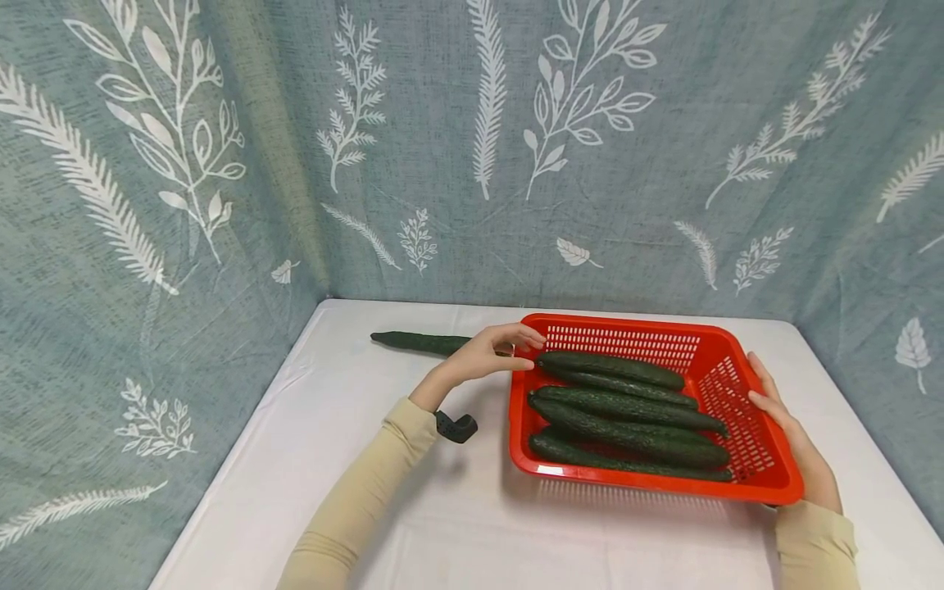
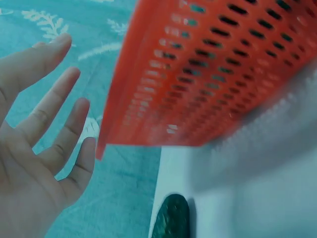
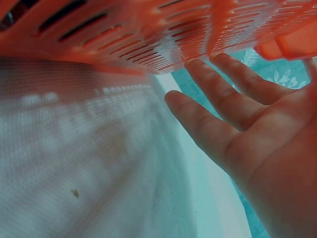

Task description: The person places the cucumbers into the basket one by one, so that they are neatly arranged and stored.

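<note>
A red perforated plastic basket holds several dark green cucumbers lying lengthwise. My right hand holds its right rim, thumb over the edge, and in the right wrist view the fingers reach along the outer wall. At the left end, my left hand is beside the rim; in the left wrist view its fingers are spread just outside the basket's edge and grip nothing. Partly hidden behind the left hand, another cucumber lies on the table.
A white cloth covers the table. Grey-green fabric with white leaf prints hangs behind and along the sides. A black device sits on my left wrist.
</note>
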